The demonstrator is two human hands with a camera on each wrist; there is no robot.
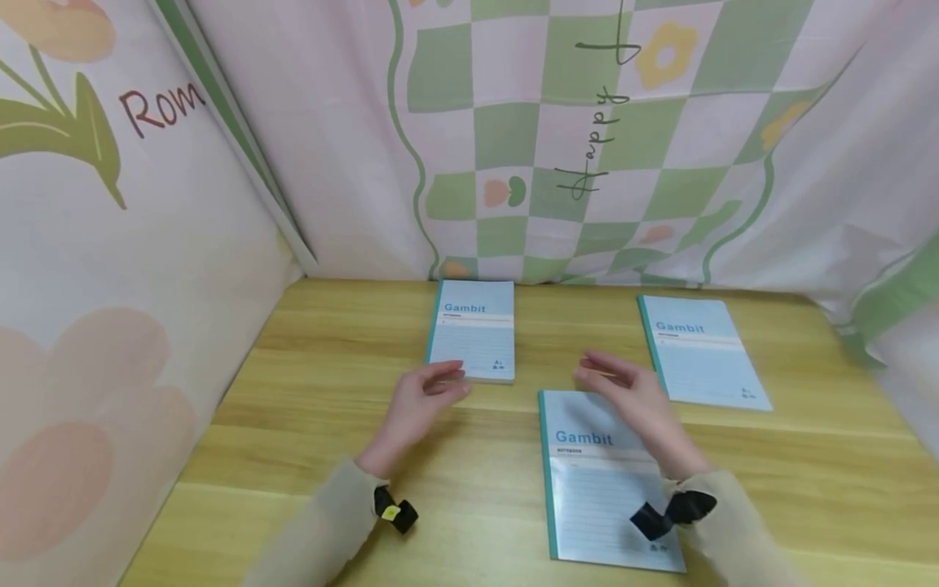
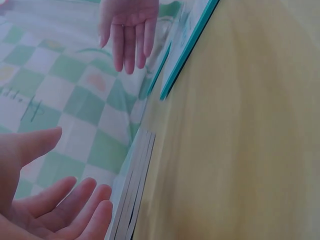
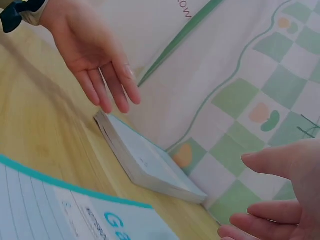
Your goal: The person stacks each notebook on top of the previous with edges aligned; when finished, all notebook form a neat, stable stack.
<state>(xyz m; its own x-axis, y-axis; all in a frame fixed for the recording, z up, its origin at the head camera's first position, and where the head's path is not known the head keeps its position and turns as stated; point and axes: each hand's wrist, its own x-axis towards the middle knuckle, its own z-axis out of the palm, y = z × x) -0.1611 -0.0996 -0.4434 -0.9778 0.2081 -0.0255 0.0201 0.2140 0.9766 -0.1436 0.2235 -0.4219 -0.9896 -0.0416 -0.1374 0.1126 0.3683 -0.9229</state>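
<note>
My left hand (image 1: 425, 399) is held in the air with loosely bent fingers, just in front of a small stack of pale blue notebooks (image 1: 473, 326) at the back of the table. The stack's layered page edges (image 2: 135, 190) show in the left wrist view. My right hand (image 1: 638, 399) hovers over the upper part of a nearer "Gambit" notebook (image 1: 597, 505), fingers relaxed and holding nothing. That notebook lies flat with its teal spine to the left, partly covered by the right hand and wrist. To the right hand's right lies another notebook (image 1: 704, 350), slightly turned.
The wooden table (image 1: 293, 440) meets a green-and-white checkered curtain (image 1: 557, 147) along its back edge. A white printed panel (image 1: 169, 220) stands along the left side. Black bands (image 1: 396, 509) are worn on both wrists, over beige sleeves.
</note>
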